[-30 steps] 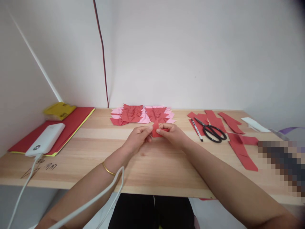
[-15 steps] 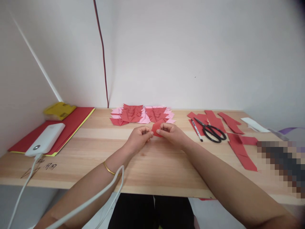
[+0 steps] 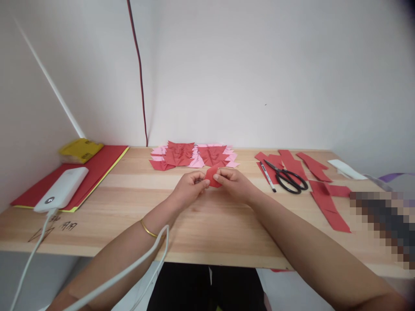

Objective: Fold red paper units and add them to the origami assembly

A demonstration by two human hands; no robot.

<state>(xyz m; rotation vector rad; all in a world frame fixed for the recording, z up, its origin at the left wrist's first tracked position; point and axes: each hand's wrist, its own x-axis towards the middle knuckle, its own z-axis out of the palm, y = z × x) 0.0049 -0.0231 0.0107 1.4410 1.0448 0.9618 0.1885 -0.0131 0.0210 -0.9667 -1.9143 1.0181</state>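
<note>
A small folded piece of red paper (image 3: 213, 177) is held up between my two hands, over the middle of the wooden table (image 3: 223, 233). My left hand (image 3: 191, 185) pinches its left edge between thumb and fingers. On the other side, my right hand (image 3: 231, 182) grips it with the thumb lying on its face. Just behind the hands, folded red paper pieces (image 3: 180, 154) and pink paper pieces (image 3: 196, 160) with pointed ends lie in overlapping rows.
Black-handled scissors (image 3: 288, 180), a pen (image 3: 268, 177) and red paper strips (image 3: 330, 211) lie on the right. At left, a white power bank (image 3: 63, 190) and a yellow packet (image 3: 81, 150) rest on red sheets (image 3: 106, 162). A white cable (image 3: 123, 271) crosses my left forearm.
The red paper has tilted slightly and sits a touch lower and further left, with both hands still on it. The other things stay where they were.
</note>
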